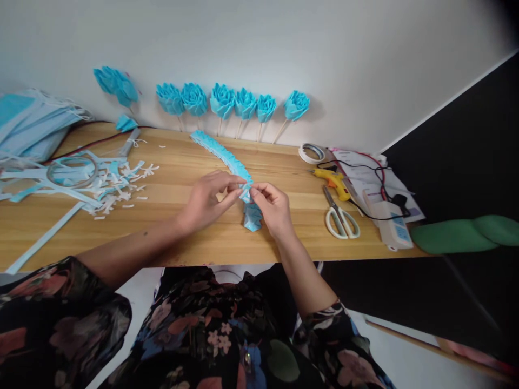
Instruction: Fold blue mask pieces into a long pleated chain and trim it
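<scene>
A long blue folded strip with a pleated, zigzag edge runs across the wooden table from the back toward me. My left hand pinches it from the left near its front end, thumb and forefinger together. From the other side my right hand grips the same part between thumb and fingertips, close to the left fingertips. The strip's front end hangs below the fingers, just over or on the tabletop. Fingers hide part of the folds between the two hands.
Several blue flowers on sticks, one a rose, lean against the wall. Face masks, cut scraps and a clear ring lie left. Right are a tape roll, yellow glue gun, scissors and power strip.
</scene>
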Demonstrator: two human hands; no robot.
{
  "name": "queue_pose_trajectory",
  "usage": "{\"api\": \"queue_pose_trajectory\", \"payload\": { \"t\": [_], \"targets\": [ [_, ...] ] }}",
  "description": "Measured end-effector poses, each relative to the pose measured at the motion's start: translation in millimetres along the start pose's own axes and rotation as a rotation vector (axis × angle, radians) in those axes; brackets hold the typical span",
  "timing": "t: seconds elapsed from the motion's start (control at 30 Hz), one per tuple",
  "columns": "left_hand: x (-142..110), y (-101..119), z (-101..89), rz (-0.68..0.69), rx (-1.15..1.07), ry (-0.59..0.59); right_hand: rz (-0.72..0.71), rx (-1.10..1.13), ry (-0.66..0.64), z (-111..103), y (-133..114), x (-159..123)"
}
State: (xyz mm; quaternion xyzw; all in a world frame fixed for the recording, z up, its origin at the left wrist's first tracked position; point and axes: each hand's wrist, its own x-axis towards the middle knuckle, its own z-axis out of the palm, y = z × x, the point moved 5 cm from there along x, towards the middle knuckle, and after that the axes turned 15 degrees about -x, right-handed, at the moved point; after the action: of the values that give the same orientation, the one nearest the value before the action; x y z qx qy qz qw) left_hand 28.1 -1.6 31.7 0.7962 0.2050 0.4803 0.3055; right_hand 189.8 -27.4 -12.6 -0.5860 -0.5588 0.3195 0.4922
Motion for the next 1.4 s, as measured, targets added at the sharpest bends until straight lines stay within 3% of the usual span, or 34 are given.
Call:
{"api": "queue_pose_trajectory", "payload": {
  "t": [0.1, 0.23, 0.37, 0.57, 0.77, 1.17, 1.4],
  "targets": [
    [0.4, -10.2, -2.7, -0.193, -0.132, 0.057, -0.036, -0.009, -0.018, 1.8, -3.1, -1.6],
    [0.2, -19.9, 1.3, -0.363, -0.283, -0.036, -0.049, -0.044, -0.056, 6.6, -6.3, -4.4],
    [-1.2, -25.6, 3.3, -0.441, -0.408, -0.082, -0.095, -0.112, -0.095, 8.1, -14.2, -7.2],
    [-1.2, -25.1, -0.9, -0.421, -0.453, -0.005, -0.077, -0.09, -0.166, 12.4, -20.9, -8.6],
    [-0.8, -20.4, -1.4, -0.39, -0.484, 0.006, -0.025, -0.032, -0.111, 18.2, -21.4, -8.0],
    [0.6, -18.8, -5.0, -0.436, -0.479, -0.092, -0.072, -0.206, -0.098, 11.8, -32.8, -5.7],
    [-0.9, -21.1, -6.1, -0.448, -0.511, -0.076, -0.106, -0.284, -0.105, 12.8, -42.1, -7.5]
  ]
}}
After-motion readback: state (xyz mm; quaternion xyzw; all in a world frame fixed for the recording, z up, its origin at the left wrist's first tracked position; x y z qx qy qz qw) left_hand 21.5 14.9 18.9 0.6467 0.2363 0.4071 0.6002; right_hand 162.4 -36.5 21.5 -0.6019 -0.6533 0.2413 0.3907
